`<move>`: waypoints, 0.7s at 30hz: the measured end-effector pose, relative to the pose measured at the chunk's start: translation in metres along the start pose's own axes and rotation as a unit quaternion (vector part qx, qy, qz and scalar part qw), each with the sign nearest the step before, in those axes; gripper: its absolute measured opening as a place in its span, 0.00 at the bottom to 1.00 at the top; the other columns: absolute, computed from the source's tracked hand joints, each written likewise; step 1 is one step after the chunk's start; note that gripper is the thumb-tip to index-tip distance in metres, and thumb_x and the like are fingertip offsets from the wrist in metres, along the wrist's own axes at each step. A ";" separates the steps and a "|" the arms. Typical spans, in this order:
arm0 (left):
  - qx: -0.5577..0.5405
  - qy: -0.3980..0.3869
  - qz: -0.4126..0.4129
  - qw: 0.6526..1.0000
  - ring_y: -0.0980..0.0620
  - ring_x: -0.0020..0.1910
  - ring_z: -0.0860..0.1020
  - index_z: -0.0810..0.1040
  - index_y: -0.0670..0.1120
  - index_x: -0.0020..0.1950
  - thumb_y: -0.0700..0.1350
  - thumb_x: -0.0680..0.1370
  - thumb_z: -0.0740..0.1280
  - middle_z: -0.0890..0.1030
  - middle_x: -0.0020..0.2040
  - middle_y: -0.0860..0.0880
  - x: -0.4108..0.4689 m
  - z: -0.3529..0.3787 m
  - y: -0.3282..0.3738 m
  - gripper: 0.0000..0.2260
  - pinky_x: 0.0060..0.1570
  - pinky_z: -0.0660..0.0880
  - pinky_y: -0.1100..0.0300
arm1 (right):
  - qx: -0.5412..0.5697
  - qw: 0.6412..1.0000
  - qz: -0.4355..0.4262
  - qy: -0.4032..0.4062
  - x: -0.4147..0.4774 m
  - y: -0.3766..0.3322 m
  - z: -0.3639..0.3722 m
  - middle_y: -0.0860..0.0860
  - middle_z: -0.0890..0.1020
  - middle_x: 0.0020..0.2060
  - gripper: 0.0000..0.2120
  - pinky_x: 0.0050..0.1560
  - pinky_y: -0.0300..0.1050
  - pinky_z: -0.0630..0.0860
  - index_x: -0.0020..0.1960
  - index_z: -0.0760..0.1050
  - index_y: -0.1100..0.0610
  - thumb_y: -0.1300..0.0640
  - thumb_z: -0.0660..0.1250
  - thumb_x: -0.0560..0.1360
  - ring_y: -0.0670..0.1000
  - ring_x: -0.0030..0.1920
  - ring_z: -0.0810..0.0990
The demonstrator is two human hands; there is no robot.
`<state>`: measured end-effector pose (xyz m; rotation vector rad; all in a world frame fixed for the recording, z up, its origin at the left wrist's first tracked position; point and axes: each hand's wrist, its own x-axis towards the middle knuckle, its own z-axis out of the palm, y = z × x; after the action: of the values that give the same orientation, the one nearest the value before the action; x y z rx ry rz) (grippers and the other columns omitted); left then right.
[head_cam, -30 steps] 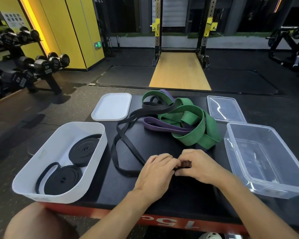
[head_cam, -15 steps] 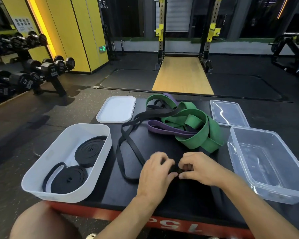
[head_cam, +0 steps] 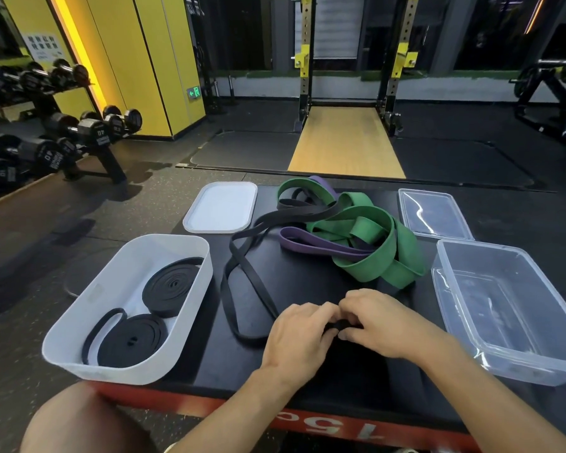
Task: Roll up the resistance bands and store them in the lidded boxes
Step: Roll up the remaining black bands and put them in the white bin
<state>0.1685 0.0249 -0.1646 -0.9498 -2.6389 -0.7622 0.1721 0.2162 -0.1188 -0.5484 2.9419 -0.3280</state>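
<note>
Black rubber is what both hands are busy with. The left hand (head_cam: 294,335) and the right hand (head_cam: 383,322) meet on the black table (head_cam: 307,282), a little to the right of the white box (head_cam: 111,371). Their fingers are curled in tight and pinch the tiny start of a roll (head_cam: 340,325) between them. I think they squeeze hard so the first turns do not spring open. The rest of the black band (head_cam: 291,218) trails loose from the roll, past the right side of the white box. It has room there to feed in as it winds. Two rolled bands (head_cam: 170,286) already lie flat inside the white box, so this one likely goes in next. The white lid (head_cam: 221,207) waits just behind the white box, off and out of the way. A green band (head_cam: 386,256) and a purple band (head_cam: 307,245) sit tangled further right of the white box. The clear box (head_cam: 520,367) and clear lid (head_cam: 435,214) sit farthest from the white box, and nothing is in that box.
</note>
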 end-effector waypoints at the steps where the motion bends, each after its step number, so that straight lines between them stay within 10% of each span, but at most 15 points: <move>1: -0.002 0.003 -0.001 1.000 0.55 0.48 0.80 0.74 0.55 0.58 0.47 0.79 0.70 0.84 0.50 0.56 0.000 0.000 0.000 0.10 0.52 0.75 0.56 | 0.016 1.000 0.024 -0.006 0.000 0.000 -0.001 0.43 0.74 0.42 0.17 0.48 0.47 0.76 0.42 0.70 0.45 0.34 0.71 0.72 0.46 0.45 0.75; 8: -0.031 0.004 -0.015 0.999 0.55 0.44 0.76 0.70 0.54 0.53 0.49 0.79 0.69 0.81 0.46 0.56 -0.004 -0.003 0.000 0.09 0.46 0.67 0.62 | -0.063 0.994 0.053 -0.074 0.002 -0.002 -0.004 0.46 0.75 0.33 0.29 0.32 0.43 0.64 0.36 0.68 0.50 0.24 0.68 0.68 0.45 0.34 0.72; 21: -0.059 -0.054 0.025 0.997 0.60 0.58 0.75 0.73 0.56 0.64 0.45 0.82 0.66 0.82 0.60 0.60 -0.009 -0.014 -0.014 0.12 0.56 0.62 0.76 | -0.063 0.995 -0.052 -0.050 0.004 0.005 0.007 0.47 0.79 0.39 0.24 0.45 0.51 0.74 0.46 0.78 0.51 0.30 0.61 0.77 0.50 0.41 0.77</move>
<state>0.1669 0.0032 -0.1624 -1.1133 -2.6745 -0.8862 0.1683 0.2180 -0.1275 -0.7156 2.8565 -0.1206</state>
